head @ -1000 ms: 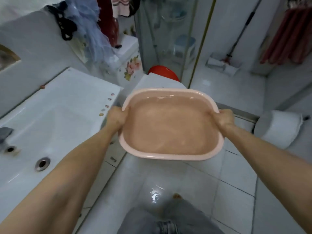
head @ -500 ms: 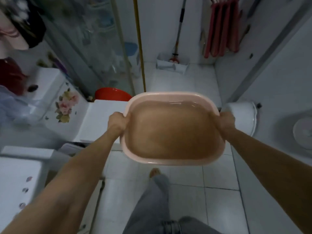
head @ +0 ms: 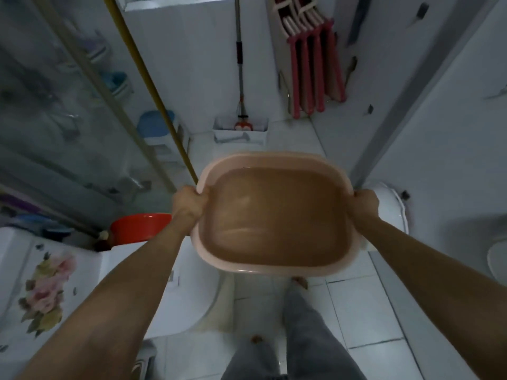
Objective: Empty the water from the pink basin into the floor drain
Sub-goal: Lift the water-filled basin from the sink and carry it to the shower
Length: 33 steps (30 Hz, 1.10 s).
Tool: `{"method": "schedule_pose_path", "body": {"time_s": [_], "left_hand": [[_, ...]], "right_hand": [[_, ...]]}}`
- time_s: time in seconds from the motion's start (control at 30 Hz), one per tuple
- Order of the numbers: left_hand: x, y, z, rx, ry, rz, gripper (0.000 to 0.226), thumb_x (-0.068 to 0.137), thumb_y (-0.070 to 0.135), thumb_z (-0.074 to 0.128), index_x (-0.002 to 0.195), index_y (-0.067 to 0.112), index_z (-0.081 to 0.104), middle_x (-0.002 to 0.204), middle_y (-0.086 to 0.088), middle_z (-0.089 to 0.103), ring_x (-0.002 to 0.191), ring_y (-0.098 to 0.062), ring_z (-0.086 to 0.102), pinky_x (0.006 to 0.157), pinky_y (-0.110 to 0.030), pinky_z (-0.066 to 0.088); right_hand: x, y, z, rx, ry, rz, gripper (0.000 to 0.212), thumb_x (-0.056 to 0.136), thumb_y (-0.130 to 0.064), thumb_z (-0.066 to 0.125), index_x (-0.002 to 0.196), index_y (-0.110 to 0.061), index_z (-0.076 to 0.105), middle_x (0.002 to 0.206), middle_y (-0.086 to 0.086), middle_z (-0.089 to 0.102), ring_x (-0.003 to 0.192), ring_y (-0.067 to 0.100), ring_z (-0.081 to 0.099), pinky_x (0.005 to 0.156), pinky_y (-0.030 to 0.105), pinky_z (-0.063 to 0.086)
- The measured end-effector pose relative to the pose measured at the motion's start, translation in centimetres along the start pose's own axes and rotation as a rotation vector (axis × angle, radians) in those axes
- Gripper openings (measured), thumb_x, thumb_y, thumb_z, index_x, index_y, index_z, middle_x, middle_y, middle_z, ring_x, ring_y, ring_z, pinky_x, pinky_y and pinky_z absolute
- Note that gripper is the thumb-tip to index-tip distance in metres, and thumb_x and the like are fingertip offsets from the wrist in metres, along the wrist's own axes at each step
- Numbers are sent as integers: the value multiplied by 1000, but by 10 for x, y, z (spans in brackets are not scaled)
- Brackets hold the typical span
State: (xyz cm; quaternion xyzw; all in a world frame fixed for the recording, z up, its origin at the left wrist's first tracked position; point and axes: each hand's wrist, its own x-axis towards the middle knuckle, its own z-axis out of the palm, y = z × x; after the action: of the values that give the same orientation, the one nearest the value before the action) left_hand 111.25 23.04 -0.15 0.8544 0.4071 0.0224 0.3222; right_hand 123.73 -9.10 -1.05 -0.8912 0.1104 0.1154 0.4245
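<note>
I hold the pink basin [head: 274, 215] level in front of me, above the white tiled floor, with water filling most of it. My left hand [head: 189, 204] grips its left rim and my right hand [head: 366, 202] grips its right rim. No floor drain shows in this view; the basin hides the floor straight ahead.
A closed white toilet [head: 164, 292] stands at my lower left, with a red basin [head: 140, 227] beyond it. A glass shower screen [head: 68, 119] runs along the left. A mop in a white bucket [head: 241, 131] leans at the far wall. A white bin [head: 392, 209] stands to the right.
I have turned right, away from the sink, and stepped forward with the basin held level. The sink has left the view; the mop and the far wall are now straight ahead.
</note>
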Motion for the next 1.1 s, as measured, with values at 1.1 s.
{"method": "schedule_pose_path", "body": {"time_s": [1.1], "left_hand": [[433,143,16,-32,-70,-59,39,86,38,60,59,10,52,61,-8,56,58,-24,56,65,-39,55]], "right_hand": [[403,-271,150,-145,-90,-207,54,87,-18,64,46,-16,29,47,0,26,44,12,24,46,22,20]]}}
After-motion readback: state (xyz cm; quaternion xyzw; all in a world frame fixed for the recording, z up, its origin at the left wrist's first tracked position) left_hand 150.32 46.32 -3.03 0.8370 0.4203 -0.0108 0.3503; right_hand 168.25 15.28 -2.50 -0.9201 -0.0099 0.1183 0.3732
